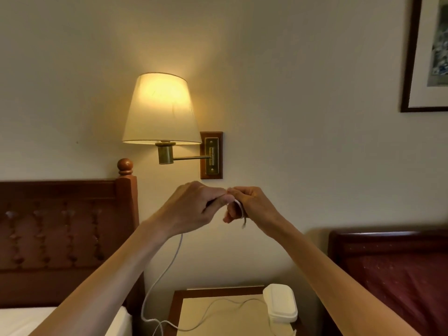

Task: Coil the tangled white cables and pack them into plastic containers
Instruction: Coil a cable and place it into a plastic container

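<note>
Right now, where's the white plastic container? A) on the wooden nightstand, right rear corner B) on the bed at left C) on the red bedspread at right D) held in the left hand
A: the white plastic container sits lidded on the right rear corner of the wooden nightstand, while both hands, left hand and right hand, are raised holding the thin white cable.

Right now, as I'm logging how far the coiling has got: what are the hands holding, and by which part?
Both hold the white cable near one end: right hand has small loops round its fingers, left hand pinches it beside them. The rest hangs down.
</note>
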`<state>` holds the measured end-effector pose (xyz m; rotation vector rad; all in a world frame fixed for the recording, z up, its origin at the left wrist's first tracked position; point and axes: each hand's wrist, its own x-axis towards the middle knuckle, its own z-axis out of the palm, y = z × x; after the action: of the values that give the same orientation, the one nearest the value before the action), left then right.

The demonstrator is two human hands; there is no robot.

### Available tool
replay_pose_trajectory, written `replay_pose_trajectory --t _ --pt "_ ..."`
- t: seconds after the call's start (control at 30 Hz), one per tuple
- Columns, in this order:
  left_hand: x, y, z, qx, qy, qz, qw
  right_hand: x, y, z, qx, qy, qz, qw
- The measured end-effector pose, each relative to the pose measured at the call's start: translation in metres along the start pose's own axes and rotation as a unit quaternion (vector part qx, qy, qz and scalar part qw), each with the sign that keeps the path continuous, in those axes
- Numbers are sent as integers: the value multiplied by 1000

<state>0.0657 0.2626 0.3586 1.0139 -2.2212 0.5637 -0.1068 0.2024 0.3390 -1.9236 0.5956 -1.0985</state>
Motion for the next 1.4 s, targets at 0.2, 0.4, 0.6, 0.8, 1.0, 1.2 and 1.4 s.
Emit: replay_pose_trajectory --t 0.2,0.4,0.6,0.8,1.0,1.2,1.4 --pt "-2 -9 12 15 115 -69 991 -13 3 -2 151 -61 39 986" --pt "-5 1 24 -228 14 -189 955 -19 1 -10 274 -85 71 955" --pt "1 20 33 -331 96 -262 901 -28 2 -5 415 -107 78 900" --pt "2 24 43 -357 111 -272 887 -36 8 -5 413 -78 61 906" --pt "-18 2 54 -324 54 -227 917 -40 7 -23 411 -55 140 899" --pt "-72 -36 83 -312 8 -219 925 -38 0 -52 479 -12 149 865" --pt "-100 -48 96 -244 6 -198 949 -35 2 -59 473 -4 148 869"
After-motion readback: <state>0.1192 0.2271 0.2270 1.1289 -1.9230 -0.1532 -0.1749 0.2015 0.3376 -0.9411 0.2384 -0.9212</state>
